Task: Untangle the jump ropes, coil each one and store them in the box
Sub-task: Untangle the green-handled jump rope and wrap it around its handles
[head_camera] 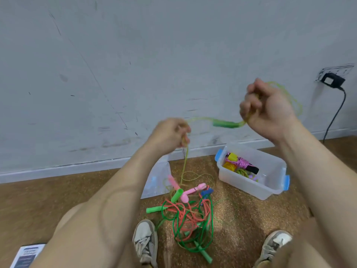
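Bare forearms (108, 200) and two worn shoes (145, 242) frame a tangle of red, green and pink jump ropes (189, 219) on the speckled floor (241, 215). Above it, the left hand (170, 132) has its grip pinched on a thin yellow-green jump rope (199, 119), whose cord drops from there into the pile. The right hand (264, 107) has its grip curled round gathered loops of the same cord, with a green handle (226, 124) hanging just beside it. The cord looks light, limp and slick, so it will likely slide and snag. Hold it near the handle and feed the slack through loose fingers. The clear box (241, 184) stands near the wall with coiled ropes (241, 163) already inside, its lid (158, 178) leaning nearby.
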`<state>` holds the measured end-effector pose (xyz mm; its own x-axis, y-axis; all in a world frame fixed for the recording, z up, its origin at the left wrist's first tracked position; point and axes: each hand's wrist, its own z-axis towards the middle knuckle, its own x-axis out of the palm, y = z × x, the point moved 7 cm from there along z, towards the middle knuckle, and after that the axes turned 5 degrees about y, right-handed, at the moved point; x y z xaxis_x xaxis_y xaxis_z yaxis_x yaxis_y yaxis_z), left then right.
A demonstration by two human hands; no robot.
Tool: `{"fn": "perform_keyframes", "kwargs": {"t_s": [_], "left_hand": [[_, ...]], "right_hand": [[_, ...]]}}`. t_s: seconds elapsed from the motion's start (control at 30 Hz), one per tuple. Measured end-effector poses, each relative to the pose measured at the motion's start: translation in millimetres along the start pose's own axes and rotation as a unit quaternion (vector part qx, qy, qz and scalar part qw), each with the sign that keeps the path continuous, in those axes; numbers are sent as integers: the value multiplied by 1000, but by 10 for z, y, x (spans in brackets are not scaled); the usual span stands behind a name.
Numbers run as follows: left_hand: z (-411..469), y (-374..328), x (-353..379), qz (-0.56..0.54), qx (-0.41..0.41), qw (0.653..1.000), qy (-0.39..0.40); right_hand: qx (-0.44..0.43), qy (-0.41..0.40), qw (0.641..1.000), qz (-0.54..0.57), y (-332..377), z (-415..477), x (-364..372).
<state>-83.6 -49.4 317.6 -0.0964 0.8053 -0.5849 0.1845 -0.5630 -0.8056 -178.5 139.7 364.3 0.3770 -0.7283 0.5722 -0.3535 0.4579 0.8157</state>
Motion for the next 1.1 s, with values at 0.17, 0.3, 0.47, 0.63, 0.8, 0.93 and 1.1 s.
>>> {"fn": "perform_keyframes", "kwargs": {"t_s": [0.17,0.3,0.47,0.63,0.8,0.93,1.1], "left_hand": [[-167,-591,-384,-352,127,913,-162],[-188,-700,-344,-426,148,877,-163],[-110,-521,-281,-437,87,884,-140],[-101,-428,339,-222,22,964,148],[-194,-266,1100,135,66,943,297],[-50,-70,689,150,-17,959,239],[25,141,82,187,-81,972,113]], "right_hand": [[72,185,919,-340,-549,-171,425],[8,173,892,-418,-688,-184,645],[7,105,975,-196,-457,-71,478],[41,112,990,81,-237,-34,437],[54,176,967,174,-134,-66,467],[50,158,966,197,-22,-34,262],[18,15,996,90,140,25,-165]]}}
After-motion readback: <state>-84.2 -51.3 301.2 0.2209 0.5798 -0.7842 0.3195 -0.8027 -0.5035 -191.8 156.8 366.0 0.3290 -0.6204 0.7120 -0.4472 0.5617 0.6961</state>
